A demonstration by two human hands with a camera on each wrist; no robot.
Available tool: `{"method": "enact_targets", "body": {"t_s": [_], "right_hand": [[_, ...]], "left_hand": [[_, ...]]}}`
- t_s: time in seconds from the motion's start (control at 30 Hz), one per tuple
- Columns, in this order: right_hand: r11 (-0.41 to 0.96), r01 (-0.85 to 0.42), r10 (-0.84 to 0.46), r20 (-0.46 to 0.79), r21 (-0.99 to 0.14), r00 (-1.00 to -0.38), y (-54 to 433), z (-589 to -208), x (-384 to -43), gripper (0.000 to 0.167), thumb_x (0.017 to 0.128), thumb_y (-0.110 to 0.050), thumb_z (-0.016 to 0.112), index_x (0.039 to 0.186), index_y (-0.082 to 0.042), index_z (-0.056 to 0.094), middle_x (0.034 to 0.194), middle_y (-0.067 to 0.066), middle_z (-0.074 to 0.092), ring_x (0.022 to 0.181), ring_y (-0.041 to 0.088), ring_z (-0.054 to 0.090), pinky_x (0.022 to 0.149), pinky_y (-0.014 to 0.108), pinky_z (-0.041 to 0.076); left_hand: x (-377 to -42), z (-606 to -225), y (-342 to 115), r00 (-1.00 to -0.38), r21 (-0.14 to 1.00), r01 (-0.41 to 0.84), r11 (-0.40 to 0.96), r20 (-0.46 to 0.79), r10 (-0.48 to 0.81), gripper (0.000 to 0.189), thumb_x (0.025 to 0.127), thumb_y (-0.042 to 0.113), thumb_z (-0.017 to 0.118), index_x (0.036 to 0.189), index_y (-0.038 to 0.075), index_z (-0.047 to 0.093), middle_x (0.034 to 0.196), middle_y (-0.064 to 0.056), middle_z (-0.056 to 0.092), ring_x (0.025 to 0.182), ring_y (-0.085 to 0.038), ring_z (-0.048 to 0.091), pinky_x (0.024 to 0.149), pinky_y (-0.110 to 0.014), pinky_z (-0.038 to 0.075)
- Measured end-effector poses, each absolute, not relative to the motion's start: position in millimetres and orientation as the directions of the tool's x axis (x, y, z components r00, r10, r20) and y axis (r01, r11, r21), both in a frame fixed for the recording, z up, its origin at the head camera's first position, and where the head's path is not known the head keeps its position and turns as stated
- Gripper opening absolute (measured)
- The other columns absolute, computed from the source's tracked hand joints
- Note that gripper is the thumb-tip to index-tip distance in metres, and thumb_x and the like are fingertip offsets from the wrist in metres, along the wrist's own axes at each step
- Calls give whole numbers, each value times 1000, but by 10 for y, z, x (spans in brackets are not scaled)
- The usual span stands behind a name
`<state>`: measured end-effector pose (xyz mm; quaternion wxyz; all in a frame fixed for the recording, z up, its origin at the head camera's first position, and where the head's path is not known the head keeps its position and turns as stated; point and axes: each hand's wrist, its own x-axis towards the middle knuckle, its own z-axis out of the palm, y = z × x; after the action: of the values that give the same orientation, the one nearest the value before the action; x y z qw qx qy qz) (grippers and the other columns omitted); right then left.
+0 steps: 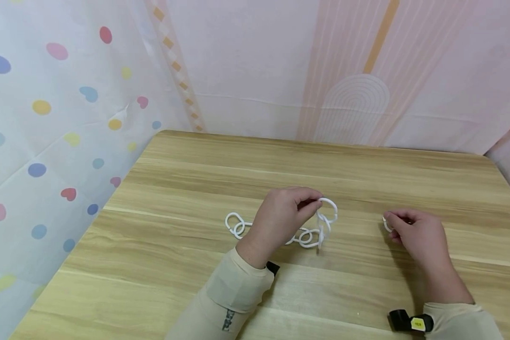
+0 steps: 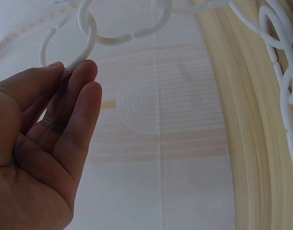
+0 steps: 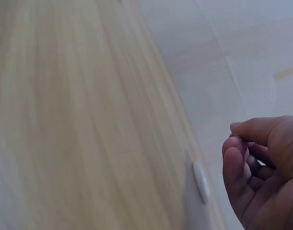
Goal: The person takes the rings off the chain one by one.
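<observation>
My left hand (image 1: 282,215) pinches the end ring (image 1: 329,208) of a chain of white plastic rings between thumb and fingertips. From that raised ring, several linked rings hang down to the table, and the rest of the chain (image 1: 309,237) lies behind the hand and out to its left. In the left wrist view the held ring (image 2: 67,48) shows a small gap. My right hand (image 1: 420,236) hovers with loosely bent fingers over a loose white ring (image 1: 386,225), partly covering it. The right wrist view has this ring (image 3: 200,182) lying edge-on, apart from the fingertips.
The wood-grain table (image 1: 238,165) runs back to a patterned curtain (image 1: 255,61). A dotted curtain (image 1: 38,141) stands along the left side. Black wrist cameras sit at both cuffs, the right one (image 1: 408,322) near the table's front.
</observation>
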<state>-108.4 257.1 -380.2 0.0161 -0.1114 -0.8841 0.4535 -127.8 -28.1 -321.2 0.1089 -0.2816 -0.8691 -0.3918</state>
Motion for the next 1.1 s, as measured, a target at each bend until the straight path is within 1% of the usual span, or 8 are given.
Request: {"method": "enact_targets", "body": {"t_s": [0.13, 0.3, 0.37, 0.53, 0.67, 0.77, 0.97, 1.1], "right_hand": [[554, 133, 193, -29, -822, -981, 2485, -3756, -1062, 36, 100, -27, 64, 116, 4, 71, 86, 4, 73, 69, 5, 67, 63, 23, 57], [553, 77, 171, 23, -830, -985, 2381, -3725, -1039, 34, 98, -30, 67, 113, 0, 73, 90, -2, 75, 73, 2, 69, 64, 22, 56], [560, 73, 165, 25, -825, -986, 2341, -3712, -1030, 35, 97, -33, 68, 113, -2, 74, 91, 0, 75, 74, 2, 69, 65, 22, 55], [571, 61, 144, 27, -819, -989, 2245, -3672, -998, 35, 97, -35, 68, 111, -4, 74, 97, 11, 75, 78, 3, 68, 65, 23, 54], [565, 31, 131, 52, -824, -990, 2177, -3656, -973, 33, 96, -36, 69, 109, -5, 75, 95, 11, 74, 78, 4, 67, 64, 25, 53], [541, 4, 113, 68, -841, -991, 2125, -3659, -964, 31, 95, -34, 71, 107, -6, 76, 92, 10, 74, 78, 6, 67, 65, 24, 53], [528, -53, 68, 104, -847, -992, 2037, -3697, -956, 23, 94, -28, 73, 104, -8, 77, 87, 4, 73, 77, 7, 66, 65, 21, 52], [538, -74, 70, 132, -840, -989, 1998, -3697, -943, 19, 93, -27, 74, 101, -10, 78, 84, 1, 72, 76, 6, 65, 63, 21, 51]], "left_hand": [[-1274, -3204, -274, -819, 621, 572, 536, 404, 407, 9, 94, 13, 72, 100, 11, 79, 98, 1, 76, 84, -7, 69, 75, -16, 52], [-1275, -3202, -267, -820, 624, 571, 533, 399, 411, 10, 94, 13, 72, 101, 11, 79, 99, 1, 76, 86, -8, 70, 77, -16, 52], [-1277, -3207, -264, -816, 624, 576, 528, 405, 413, 10, 93, 12, 73, 101, 10, 79, 99, 1, 76, 86, -9, 70, 77, -16, 52], [-1277, -3217, -252, -802, 624, 595, 507, 419, 426, 10, 92, 9, 73, 100, 9, 79, 98, 0, 76, 84, -8, 70, 75, -15, 51], [-1272, -3210, -249, -799, 623, 598, 504, 416, 434, 10, 92, 10, 73, 100, 9, 78, 97, 0, 76, 84, -8, 69, 75, -15, 51], [-1268, -3199, -252, -805, 624, 590, 512, 406, 433, 10, 93, 11, 72, 101, 10, 78, 97, 1, 76, 84, -7, 70, 75, -15, 51], [-1267, -3187, -252, -813, 625, 578, 525, 389, 433, 11, 94, 11, 72, 103, 10, 78, 100, 2, 76, 86, -7, 70, 75, -16, 52], [-1269, -3192, -245, -807, 622, 586, 520, 393, 440, 11, 93, 11, 72, 103, 11, 78, 99, 2, 76, 85, -6, 69, 75, -15, 51]]}}
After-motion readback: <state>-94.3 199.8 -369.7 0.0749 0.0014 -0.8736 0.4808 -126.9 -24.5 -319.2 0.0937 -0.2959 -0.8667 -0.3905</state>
